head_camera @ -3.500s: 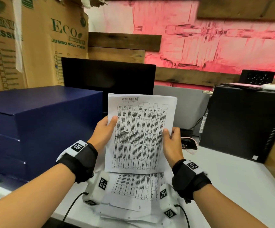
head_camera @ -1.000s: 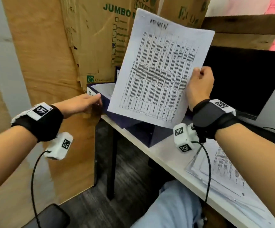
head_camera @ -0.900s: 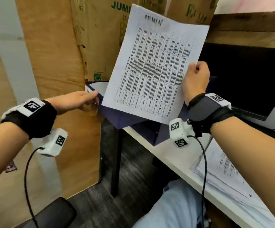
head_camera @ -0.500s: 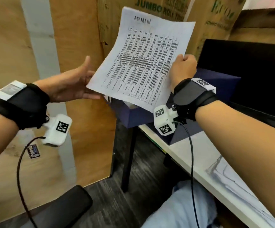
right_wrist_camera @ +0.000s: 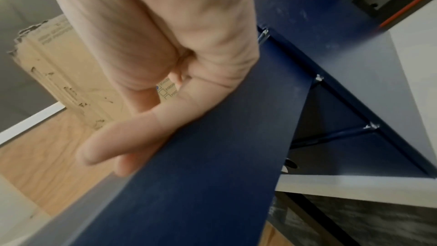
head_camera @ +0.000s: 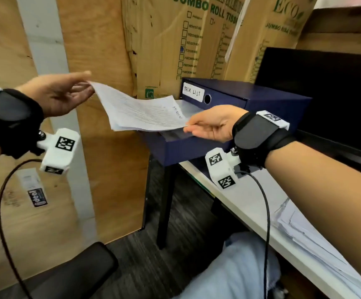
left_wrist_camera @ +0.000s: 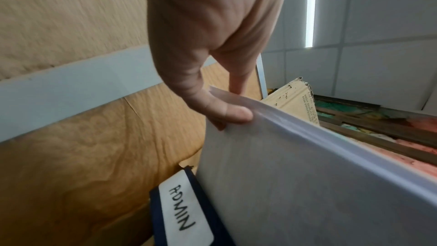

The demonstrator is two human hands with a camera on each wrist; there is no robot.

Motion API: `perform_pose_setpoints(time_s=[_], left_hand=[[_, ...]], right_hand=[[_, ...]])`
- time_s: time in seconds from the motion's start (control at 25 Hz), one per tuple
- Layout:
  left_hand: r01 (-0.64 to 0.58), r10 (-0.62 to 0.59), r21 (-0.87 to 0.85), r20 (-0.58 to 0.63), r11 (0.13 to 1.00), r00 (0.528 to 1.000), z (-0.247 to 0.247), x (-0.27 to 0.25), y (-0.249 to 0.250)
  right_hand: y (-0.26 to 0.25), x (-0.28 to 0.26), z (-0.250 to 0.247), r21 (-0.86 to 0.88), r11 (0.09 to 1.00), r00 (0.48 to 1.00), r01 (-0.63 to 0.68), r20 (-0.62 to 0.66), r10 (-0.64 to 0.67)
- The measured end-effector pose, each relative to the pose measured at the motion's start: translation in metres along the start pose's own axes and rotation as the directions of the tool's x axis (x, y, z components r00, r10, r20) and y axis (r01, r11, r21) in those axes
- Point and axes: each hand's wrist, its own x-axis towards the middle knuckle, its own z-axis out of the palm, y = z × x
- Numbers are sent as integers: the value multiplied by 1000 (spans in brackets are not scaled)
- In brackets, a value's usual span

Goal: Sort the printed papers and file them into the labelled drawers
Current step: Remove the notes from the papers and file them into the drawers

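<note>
We hold the printed papers (head_camera: 141, 112) nearly flat over the pulled-out ADMIN drawer (head_camera: 188, 147), below the closed TASK LIST drawer (head_camera: 216, 98). Our left hand (head_camera: 60, 93) pinches the far-left corner between thumb and fingers; our right hand (head_camera: 213, 124) pinches the near-right edge.

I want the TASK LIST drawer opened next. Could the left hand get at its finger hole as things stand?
Probably not right away. The left hand is holding one end of the papers, and those papers span the space between it and the finger hole of the TASK LIST drawer. The hole itself is uncovered.
</note>
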Motion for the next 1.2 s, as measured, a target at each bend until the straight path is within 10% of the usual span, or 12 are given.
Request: perform_pose_setpoints(time_s=[0.2, 0.44, 0.56, 0.72, 0.8, 1.0, 1.2], left_hand=[[16, -51, 143, 241, 990, 969, 22, -17, 9], [77, -119, 292, 129, 953, 984, 45, -6, 1], [92, -118, 296, 70, 951, 991, 51, 2, 1], [99, -105, 321, 2, 942, 994, 44, 8, 7], [115, -118, 337, -12, 934, 993, 44, 11, 9], [75, -96, 389, 35, 918, 995, 65, 22, -7], [-48, -68, 615, 164, 787, 984, 101, 29, -28]], right_hand=[[-2, -2, -18, 160, 987, 998, -17, -49, 25], [10, -11, -30, 118, 993, 997, -2, -82, 12], [11, -11, -34, -200, 976, 986, 85, -127, -112], [23, 5, -41, -814, 540, 758, 215, -209, -618], [28, 9, -42, -890, 373, 622, 263, -139, -771], [36, 0, -24, -679, 335, 643, 653, 264, -719], [37, -2, -1, -588, 192, 534, 786, 490, -689]])
